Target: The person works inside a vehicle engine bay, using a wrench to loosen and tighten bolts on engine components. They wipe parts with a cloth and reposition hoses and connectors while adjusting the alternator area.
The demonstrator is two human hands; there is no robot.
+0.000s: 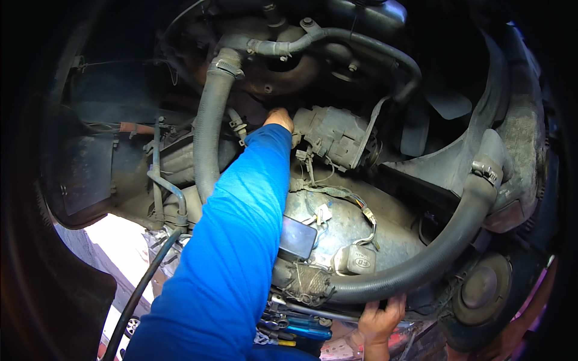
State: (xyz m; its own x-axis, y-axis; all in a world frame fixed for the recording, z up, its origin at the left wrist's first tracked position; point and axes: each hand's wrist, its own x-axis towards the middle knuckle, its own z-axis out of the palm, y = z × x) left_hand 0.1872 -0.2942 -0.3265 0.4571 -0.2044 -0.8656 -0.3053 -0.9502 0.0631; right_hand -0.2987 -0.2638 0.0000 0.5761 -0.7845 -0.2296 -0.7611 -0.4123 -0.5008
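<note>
My left arm, in a blue sleeve, reaches up through the engine bay from the lower left. Its hand (279, 118) is pushed in beside a dusty, boxy metal unit (339, 135) with a pulley at its right end. The fingers are hidden there, so what they touch does not show. Low on the right, my right hand (383, 322) grips the underside of a thick black radiator hose (402, 279), its fingertips passing behind it. That hose curves up to a metal clamp (484, 171) and has mesh-like wrapping (309, 283) near its left part.
An upright grey hose (212, 129) stands left of my arm. Loose wiring connectors (324, 212), a dark rectangular box (297, 236) and a small grey cap (355, 260) lie on the metal below. Fan blades (414, 135) sit at right. Blue-handled tools (307, 328) lie at the bottom.
</note>
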